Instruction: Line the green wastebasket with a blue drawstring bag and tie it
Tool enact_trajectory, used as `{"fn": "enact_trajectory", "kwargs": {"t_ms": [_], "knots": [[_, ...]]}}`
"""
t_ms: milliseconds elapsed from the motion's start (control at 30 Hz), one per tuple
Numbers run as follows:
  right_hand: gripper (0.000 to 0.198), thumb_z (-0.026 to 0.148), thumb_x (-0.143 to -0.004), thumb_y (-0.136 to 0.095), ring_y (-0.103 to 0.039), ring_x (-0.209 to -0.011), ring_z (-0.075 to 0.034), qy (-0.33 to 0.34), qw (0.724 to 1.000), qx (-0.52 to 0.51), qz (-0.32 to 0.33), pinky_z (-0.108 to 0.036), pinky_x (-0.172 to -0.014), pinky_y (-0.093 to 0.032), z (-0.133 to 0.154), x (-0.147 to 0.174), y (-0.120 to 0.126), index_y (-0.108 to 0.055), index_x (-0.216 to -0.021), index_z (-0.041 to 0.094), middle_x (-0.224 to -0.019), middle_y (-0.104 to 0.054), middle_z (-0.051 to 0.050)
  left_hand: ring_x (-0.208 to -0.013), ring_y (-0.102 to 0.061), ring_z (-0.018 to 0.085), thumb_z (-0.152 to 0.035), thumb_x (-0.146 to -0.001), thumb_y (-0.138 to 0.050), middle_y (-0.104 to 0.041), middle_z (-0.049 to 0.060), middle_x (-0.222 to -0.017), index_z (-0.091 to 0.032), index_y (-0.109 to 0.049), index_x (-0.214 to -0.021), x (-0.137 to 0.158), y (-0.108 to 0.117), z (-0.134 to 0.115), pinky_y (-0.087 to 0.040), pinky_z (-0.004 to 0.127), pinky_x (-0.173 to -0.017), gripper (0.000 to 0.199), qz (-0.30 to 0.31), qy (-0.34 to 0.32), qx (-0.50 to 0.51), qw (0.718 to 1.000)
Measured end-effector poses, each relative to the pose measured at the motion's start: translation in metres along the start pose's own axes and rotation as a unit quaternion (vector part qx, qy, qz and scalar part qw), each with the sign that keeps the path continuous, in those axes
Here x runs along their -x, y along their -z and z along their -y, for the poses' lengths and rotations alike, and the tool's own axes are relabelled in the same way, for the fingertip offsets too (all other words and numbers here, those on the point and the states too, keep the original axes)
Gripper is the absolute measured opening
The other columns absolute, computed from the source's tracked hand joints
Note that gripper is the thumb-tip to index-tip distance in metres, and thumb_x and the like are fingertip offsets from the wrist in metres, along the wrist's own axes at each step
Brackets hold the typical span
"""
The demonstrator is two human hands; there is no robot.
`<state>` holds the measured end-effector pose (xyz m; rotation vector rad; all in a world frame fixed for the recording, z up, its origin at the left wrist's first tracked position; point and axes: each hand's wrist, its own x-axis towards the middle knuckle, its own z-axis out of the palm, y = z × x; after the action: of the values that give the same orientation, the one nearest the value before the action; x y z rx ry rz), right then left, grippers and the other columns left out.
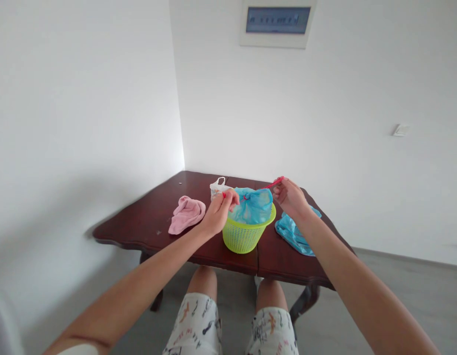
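Note:
A light-blue plastic bag (253, 207) bulges from the top of a yellow-green perforated basket (243, 239). Its neck is gathered around a red drawstring (272, 184). My left hand (220, 211), left of the bag, is closed in a pinch on one end of the red string. On the other side, my right hand (288, 197) pinches the opposite end and holds it raised and stretched out from the bag. What fills the bag is hidden by the plastic.
A pink cloth (186, 214) lies left of the basket, and a white plastic bag (218, 186) sits behind my left hand. Another blue plastic bag (293, 235) lies crumpled under my right forearm. The dark wooden table (139, 219) stands near white walls.

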<state>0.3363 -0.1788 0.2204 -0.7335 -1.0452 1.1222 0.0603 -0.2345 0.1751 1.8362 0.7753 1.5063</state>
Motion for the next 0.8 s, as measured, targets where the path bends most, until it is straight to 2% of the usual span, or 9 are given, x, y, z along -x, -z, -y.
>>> {"fn": "enact_trajectory", "kwargs": {"t_ms": [67,167,267,400,500,600,700,800], "knots": [[0.048,0.057,-0.08,-0.102,-0.058,-0.066,-0.012,0.006,0.999,-0.012,0.048,-0.024,-0.056,-0.049,0.006,0.007,-0.003,-0.068,-0.095,0.026,-0.086,-0.07,0.003,-0.063,-0.038,0.018,-0.086,-0.118,-0.044,-0.035,-0.005,-0.071,-0.025,-0.062,-0.099,-0.011,0.006,0.007,-0.037,0.031,-0.063,0.066,-0.03,0.026,0.001,0.999],[0.055,0.063,-0.082,-0.104,-0.052,-0.063,-0.01,0.026,0.995,-0.012,0.098,-0.023,-0.054,-0.044,0.013,0.014,-0.007,-0.065,-0.096,0.027,-0.085,-0.064,0.006,-0.063,-0.036,0.017,-0.081,-0.119,-0.046,-0.033,-0.006,-0.072,-0.025,-0.062,-0.101,-0.026,0.014,0.013,-0.032,0.029,-0.06,0.061,-0.017,0.043,-0.024,0.999],[0.057,0.064,-0.082,-0.103,-0.041,-0.057,-0.01,0.044,0.995,-0.007,0.087,-0.024,-0.051,-0.036,0.012,0.015,-0.012,-0.059,-0.093,0.029,-0.075,-0.053,0.008,-0.064,-0.038,0.018,-0.077,-0.121,-0.04,-0.036,-0.005,-0.069,-0.025,-0.061,-0.095,-0.032,0.015,0.013,-0.034,0.031,-0.062,0.062,0.02,0.051,-0.062,0.997],[0.059,0.064,-0.086,-0.1,-0.035,-0.054,-0.01,0.091,0.995,-0.014,0.028,-0.024,-0.049,-0.032,0.004,0.014,-0.014,-0.053,-0.09,0.029,-0.071,-0.046,0.009,-0.07,-0.047,0.019,-0.077,-0.12,-0.042,-0.049,0.0,-0.074,-0.025,-0.053,-0.084,-0.028,0.008,0.011,-0.038,0.031,-0.064,0.065,0.018,0.04,-0.12,0.992],[0.062,0.068,-0.092,-0.094,-0.037,-0.053,-0.011,0.111,0.994,-0.025,0.001,-0.025,-0.048,-0.034,0.001,0.014,-0.014,-0.046,-0.088,0.028,-0.07,-0.044,0.009,-0.061,-0.039,0.017,-0.085,-0.117,-0.038,-0.039,-0.004,-0.069,-0.026,-0.052,-0.088,-0.025,0.003,0.011,-0.031,0.029,-0.057,0.066,0.031,0.082,-0.078,0.993],[0.067,0.077,-0.095,-0.087,-0.039,-0.054,-0.011,0.091,0.995,-0.021,0.024,-0.027,-0.049,-0.037,0.002,0.021,-0.014,-0.043,-0.084,0.028,-0.071,-0.044,0.007,-0.055,-0.031,0.017,-0.09,-0.113,-0.037,-0.029,-0.008,-0.067,-0.027,-0.056,-0.094,-0.025,0.009,0.01,-0.025,0.028,-0.053,0.068,0.054,0.132,-0.035,0.989],[0.071,0.085,-0.094,-0.085,-0.037,-0.054,-0.011,0.051,0.997,-0.013,0.057,-0.028,-0.049,-0.034,0.005,0.031,-0.015,-0.046,-0.08,0.026,-0.071,-0.044,0.006,-0.06,-0.044,0.018,-0.084,-0.11,-0.059,-0.046,-0.004,-0.068,-0.026,-0.062,-0.091,-0.023,0.023,0.002,-0.028,0.029,-0.056,0.061,0.053,0.121,-0.104,0.986],[0.074,0.082,-0.089,-0.093,-0.036,-0.054,-0.01,0.032,0.997,-0.008,0.068,-0.028,-0.049,-0.031,0.009,0.043,-0.02,-0.049,-0.075,0.025,-0.07,-0.044,0.006,-0.062,-0.052,0.02,-0.075,-0.104,-0.078,-0.061,0.003,-0.066,-0.025,-0.066,-0.074,-0.017,0.035,-0.011,-0.027,0.031,-0.058,0.059,0.103,0.09,-0.249,0.959]]}}
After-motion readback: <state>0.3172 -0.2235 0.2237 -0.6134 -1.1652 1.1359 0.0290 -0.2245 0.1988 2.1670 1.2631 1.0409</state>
